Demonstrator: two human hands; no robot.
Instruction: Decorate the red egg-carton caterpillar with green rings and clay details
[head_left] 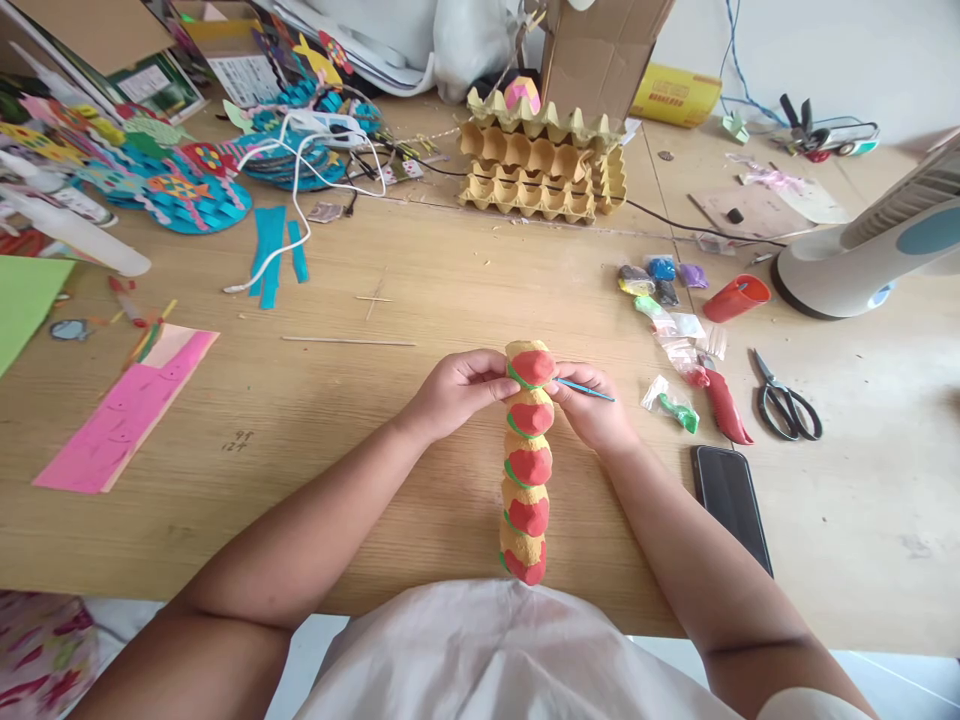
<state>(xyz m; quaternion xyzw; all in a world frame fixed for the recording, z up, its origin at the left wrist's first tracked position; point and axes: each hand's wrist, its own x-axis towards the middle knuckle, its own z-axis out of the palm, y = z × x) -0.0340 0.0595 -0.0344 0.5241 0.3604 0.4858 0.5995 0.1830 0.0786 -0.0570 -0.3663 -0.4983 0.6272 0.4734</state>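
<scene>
A strip of egg-carton cups (529, 465), yellowish with red tops and green edging, runs from the table's middle down toward my body. My left hand (466, 388) pinches its far end from the left, thumb and fingers closed. On the right side of that same end, my right hand (592, 410) is closed with its fingertips against the cup. A thin blue stick (589, 389) also lies in the right hand, pointing out to the right; its inner tip is hidden by the fingers and strip.
Scissors (787, 395), a red-handled knife (726, 405), a phone (733, 505) and small bags of coloured clay (661, 268) lie to the right. Cut egg cartons (525, 190) are at the back. Pink paper (124, 420) and thin wooden sticks (349, 341) lie to the left.
</scene>
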